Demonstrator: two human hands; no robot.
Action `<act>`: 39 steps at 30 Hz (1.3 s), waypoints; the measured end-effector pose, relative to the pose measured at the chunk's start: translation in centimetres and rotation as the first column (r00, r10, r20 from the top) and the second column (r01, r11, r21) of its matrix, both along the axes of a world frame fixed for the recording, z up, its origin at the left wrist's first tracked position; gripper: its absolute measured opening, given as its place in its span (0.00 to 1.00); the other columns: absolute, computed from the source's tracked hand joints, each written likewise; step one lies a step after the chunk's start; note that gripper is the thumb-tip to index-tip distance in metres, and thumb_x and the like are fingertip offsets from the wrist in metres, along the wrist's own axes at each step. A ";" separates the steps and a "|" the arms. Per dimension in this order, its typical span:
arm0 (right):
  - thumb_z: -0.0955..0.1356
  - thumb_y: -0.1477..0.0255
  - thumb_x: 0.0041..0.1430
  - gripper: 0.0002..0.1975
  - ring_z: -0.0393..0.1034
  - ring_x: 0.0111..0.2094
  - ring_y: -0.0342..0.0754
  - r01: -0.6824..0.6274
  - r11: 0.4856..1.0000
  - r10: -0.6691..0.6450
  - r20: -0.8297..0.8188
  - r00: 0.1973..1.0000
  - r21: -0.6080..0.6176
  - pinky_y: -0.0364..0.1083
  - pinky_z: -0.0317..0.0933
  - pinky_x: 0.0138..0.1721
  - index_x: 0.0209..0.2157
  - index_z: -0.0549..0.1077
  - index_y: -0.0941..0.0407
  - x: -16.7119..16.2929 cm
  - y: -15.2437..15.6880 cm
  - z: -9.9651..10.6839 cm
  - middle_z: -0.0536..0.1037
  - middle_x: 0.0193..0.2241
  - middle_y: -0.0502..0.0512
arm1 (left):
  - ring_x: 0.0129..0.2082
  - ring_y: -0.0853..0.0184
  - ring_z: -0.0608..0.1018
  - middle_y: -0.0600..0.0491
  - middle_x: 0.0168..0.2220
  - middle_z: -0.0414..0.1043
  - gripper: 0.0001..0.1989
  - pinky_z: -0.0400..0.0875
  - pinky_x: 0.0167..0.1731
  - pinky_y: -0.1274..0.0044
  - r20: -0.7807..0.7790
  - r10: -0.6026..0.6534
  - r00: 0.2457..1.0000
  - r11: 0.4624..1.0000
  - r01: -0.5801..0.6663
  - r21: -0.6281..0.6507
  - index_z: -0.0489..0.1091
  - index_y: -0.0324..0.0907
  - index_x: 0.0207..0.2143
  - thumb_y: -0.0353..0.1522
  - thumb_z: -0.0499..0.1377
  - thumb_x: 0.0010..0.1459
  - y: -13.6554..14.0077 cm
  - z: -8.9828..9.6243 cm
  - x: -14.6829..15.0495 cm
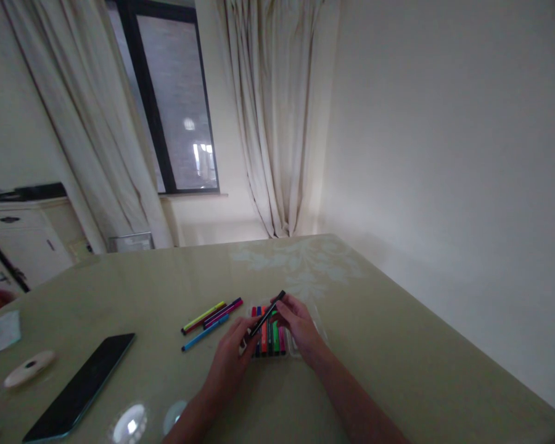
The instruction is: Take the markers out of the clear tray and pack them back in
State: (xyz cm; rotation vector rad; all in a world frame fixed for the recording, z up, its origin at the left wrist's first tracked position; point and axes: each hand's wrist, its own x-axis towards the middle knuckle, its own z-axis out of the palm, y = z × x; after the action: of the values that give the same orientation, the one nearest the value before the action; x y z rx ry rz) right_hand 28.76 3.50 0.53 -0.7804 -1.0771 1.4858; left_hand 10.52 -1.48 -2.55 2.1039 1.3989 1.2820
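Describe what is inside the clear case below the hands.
The clear case holds a row of coloured markers, including orange, green and pink. The left hand, right hand and black pen hide part of the row.

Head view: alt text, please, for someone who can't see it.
The left hand and right hand hold a black marker above a case of colored markers on a pale table. Loose markers lie left of the case; farther left is a dark tablet-like device.

bare left grip [234, 350], bare right grip [300, 324], slim wrists [322, 356], bare left forearm [197, 410], bare right forearm [356, 394]
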 end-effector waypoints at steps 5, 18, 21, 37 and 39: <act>0.76 0.51 0.49 0.23 0.72 0.29 0.45 0.168 0.985 -0.169 0.009 0.986 0.033 0.43 0.64 0.32 0.35 0.76 0.56 0.8 0.8 0.0 0.79 0.29 0.52 | 0.43 0.60 0.79 0.47 0.47 0.77 0.18 0.76 0.44 0.70 -0.194 0.007 0.981 0.999 -0.001 0.032 0.70 0.47 0.58 0.39 0.55 0.68 -0.4 -0.1 0.0; 0.77 0.50 0.44 0.24 0.69 0.26 0.45 0.310 0.950 -0.311 0.145 0.939 0.030 0.44 0.62 0.30 0.31 0.79 0.57 2.4 1.6 0.1 0.79 0.26 0.53 | 0.55 0.56 0.74 0.51 0.56 0.75 0.13 0.69 0.54 0.60 -0.471 0.014 0.882 1.000 -0.018 -0.004 0.74 0.51 0.52 0.39 0.55 0.69 -0.6 -0.2 -0.4; 0.76 0.50 0.45 0.24 0.71 0.28 0.46 0.280 0.959 -0.281 0.171 0.944 0.028 0.45 0.64 0.32 0.33 0.81 0.57 2.3 1.5 0.1 0.81 0.29 0.55 | 0.55 0.56 0.74 0.51 0.56 0.75 0.13 0.69 0.55 0.60 -0.479 0.032 0.877 0.999 -0.029 0.015 0.73 0.50 0.52 0.38 0.55 0.69 -0.6 -0.4 -0.4; 0.77 0.51 0.43 0.23 0.68 0.23 0.45 0.304 0.949 -0.316 0.231 0.920 0.085 0.44 0.59 0.25 0.27 0.75 0.57 1.8 1.4 -0.1 0.75 0.20 0.50 | 0.59 0.55 0.74 0.49 0.60 0.73 0.16 0.68 0.58 0.58 -0.538 -0.049 0.841 0.998 0.066 0.012 0.70 0.50 0.57 0.37 0.56 0.68 -1.1 -0.3 0.2; 0.77 0.49 0.42 0.25 0.69 0.22 0.45 0.294 0.954 -0.300 0.224 0.927 0.057 0.43 0.58 0.24 0.27 0.75 0.57 1.7 1.4 -0.2 0.75 0.20 0.50 | 0.58 0.54 0.75 0.48 0.58 0.74 0.15 0.69 0.57 0.58 -0.530 -0.021 0.848 0.999 0.042 0.027 0.71 0.48 0.55 0.37 0.57 0.68 -1.1 -0.2 0.2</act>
State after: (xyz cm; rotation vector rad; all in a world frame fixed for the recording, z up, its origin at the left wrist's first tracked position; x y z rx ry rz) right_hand 30.47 4.89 0.34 -1.0704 -1.0885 1.1438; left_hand 10.67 -2.56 -2.76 2.6245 1.5350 0.7326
